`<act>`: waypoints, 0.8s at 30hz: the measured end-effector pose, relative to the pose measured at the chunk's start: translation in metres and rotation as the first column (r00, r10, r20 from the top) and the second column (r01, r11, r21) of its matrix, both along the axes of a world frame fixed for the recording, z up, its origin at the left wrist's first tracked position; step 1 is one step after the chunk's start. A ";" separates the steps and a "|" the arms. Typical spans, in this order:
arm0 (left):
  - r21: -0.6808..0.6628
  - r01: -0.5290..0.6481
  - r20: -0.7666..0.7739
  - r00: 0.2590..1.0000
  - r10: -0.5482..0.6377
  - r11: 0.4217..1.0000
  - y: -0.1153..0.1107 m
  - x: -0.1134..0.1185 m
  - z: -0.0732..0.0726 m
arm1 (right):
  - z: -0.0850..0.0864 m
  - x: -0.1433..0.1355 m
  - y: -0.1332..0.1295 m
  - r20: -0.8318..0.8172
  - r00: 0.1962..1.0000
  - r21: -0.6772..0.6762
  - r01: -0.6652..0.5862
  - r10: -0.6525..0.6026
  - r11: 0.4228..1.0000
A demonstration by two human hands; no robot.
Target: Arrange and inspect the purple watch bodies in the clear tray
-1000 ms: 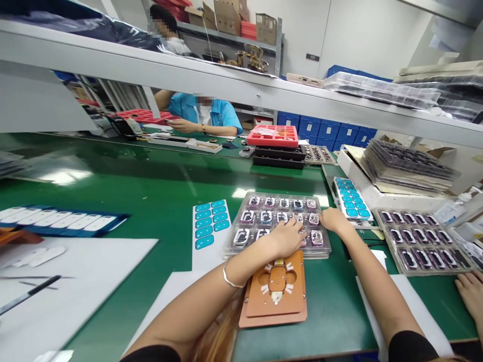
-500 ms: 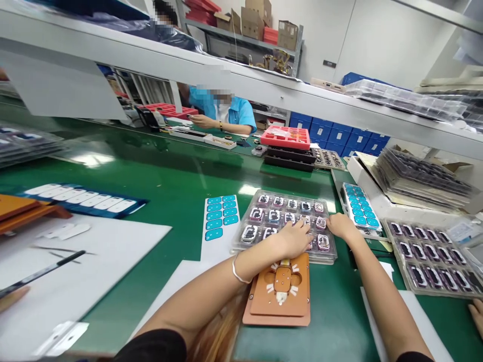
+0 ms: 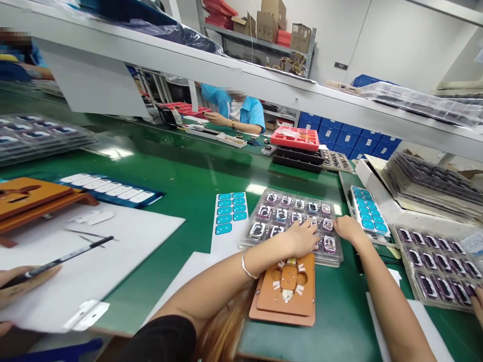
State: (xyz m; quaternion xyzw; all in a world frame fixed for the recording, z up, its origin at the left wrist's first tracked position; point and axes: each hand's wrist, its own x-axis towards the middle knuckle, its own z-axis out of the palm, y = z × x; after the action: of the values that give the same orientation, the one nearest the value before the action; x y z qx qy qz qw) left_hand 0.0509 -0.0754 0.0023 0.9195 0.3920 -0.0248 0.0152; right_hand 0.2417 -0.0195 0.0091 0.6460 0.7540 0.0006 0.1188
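My left hand [image 3: 302, 239], with a bracelet at its wrist, lies over a clear plastic tray [image 3: 289, 198] of watch-like frames, fingers apart; the fingertips touch the middle of the tray. At the tray's right edge, my right hand [image 3: 345, 228] has its fingers curled against the rim. An orange-brown fixture [image 3: 289, 306] with a recessed, rounded centre and white pieces around it sits in front of the tray, below my left wrist. Left of the tray is a white sheet [image 3: 227, 244] with light-blue rounded labels.
A co-worker's hand [image 3: 32, 281] holds a black pen-like tool at left, near another orange fixture [image 3: 33, 193]. At right, another person's hand [image 3: 478, 301] is beside a second tray [image 3: 420, 296]. Stacked trays [image 3: 433, 181] and red and black bins [image 3: 296, 143] stand behind.
The view has shifted, so most things appear farther right. More of the co-worker's pen-holding hand shows at left. My hands remain at the tray.
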 end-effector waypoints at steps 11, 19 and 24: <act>0.005 0.007 0.006 1.000 -0.007 1.000 0.001 -0.001 -0.002 | -0.004 -0.003 0.006 0.028 0.998 -0.018 0.062 -0.062 0.998; -0.016 0.020 -0.060 0.998 -0.021 1.000 0.001 -0.001 0.004 | -0.003 -0.004 0.004 0.018 0.997 -0.023 0.069 -0.069 0.997; -0.030 0.020 -0.081 0.996 -0.022 0.999 -0.001 0.000 0.009 | -0.003 -0.005 0.003 0.020 0.997 -0.017 0.069 -0.069 0.997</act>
State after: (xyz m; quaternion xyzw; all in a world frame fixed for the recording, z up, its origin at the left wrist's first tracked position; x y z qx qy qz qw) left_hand 0.0506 -0.0764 0.0113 0.9214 0.3823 -0.0682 0.0124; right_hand 0.2369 -0.0166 0.0060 0.6707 0.7299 -0.0040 0.1320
